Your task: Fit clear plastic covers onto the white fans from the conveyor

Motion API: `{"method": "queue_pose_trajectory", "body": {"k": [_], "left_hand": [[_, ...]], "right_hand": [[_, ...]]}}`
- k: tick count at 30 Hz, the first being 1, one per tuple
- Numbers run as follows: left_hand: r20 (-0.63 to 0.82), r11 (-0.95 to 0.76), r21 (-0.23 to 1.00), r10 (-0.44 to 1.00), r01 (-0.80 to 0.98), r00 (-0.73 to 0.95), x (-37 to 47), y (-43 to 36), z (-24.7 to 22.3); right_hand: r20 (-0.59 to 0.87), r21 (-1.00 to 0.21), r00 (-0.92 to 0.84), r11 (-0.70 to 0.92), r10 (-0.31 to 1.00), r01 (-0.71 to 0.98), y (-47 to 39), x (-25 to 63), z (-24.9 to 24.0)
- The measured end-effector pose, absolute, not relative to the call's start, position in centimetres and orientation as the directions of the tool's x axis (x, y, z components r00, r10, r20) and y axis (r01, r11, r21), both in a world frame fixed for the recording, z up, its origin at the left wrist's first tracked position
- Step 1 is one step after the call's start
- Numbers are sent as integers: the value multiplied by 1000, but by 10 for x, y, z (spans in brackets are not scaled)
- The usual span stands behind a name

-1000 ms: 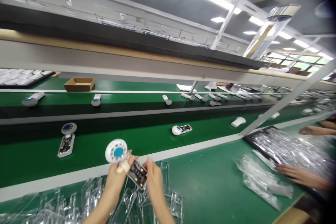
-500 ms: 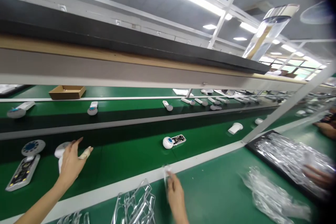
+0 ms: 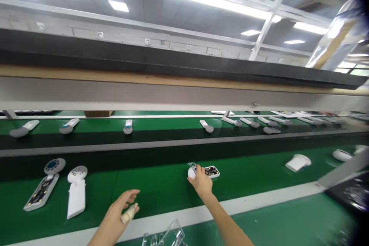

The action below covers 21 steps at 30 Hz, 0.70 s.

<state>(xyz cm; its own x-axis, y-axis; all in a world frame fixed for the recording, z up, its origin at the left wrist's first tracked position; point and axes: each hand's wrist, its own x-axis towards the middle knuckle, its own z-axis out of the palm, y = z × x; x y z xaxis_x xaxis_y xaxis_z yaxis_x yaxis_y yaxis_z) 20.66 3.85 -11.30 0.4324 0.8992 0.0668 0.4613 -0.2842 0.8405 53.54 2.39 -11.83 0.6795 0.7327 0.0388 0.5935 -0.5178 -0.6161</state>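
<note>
My right hand [image 3: 202, 182] is closed around the round head of a white device [image 3: 211, 172] lying on the green belt. The handle lies open, with a dark circuit board showing. A clear plastic piece [image 3: 191, 166] sticks up by the fingertips; part of it is hidden behind them. My left hand [image 3: 122, 209] hovers over the near side of the belt, fingers loosely bent and apart, holding nothing. A pale wrap [image 3: 130, 213] covers its thumb. To its left lie a white device with its closed handle side up [image 3: 76, 198] and another with a bare circuit board [image 3: 42, 191].
Several clear plastic pieces [image 3: 170, 235] lie at the near edge. A farther belt carries several white devices [image 3: 128, 127]. A shelf [image 3: 161, 96] crosses above the belts. More white parts [image 3: 298, 162] lie to the right, near a slanted post [image 3: 337, 175] and a black tray [image 3: 350, 192].
My right hand has moved forward from the near edge onto the circuit-board device, bringing the clear piece. My left hand has left the white device and come right and nearer. The view has turned left.
</note>
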Motion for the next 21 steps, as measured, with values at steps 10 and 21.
{"method": "queue_pose_trajectory", "body": {"k": [10, 21], "left_hand": [[218, -246, 966, 938, 78, 268, 260, -18, -28], [-169, 308, 656, 950, -689, 263, 179, -23, 21]], "right_hand": [[-228, -973, 337, -230, 913, -36, -26, 380, -25], [232, -773, 230, 35, 945, 634, -94, 296, -13]]}}
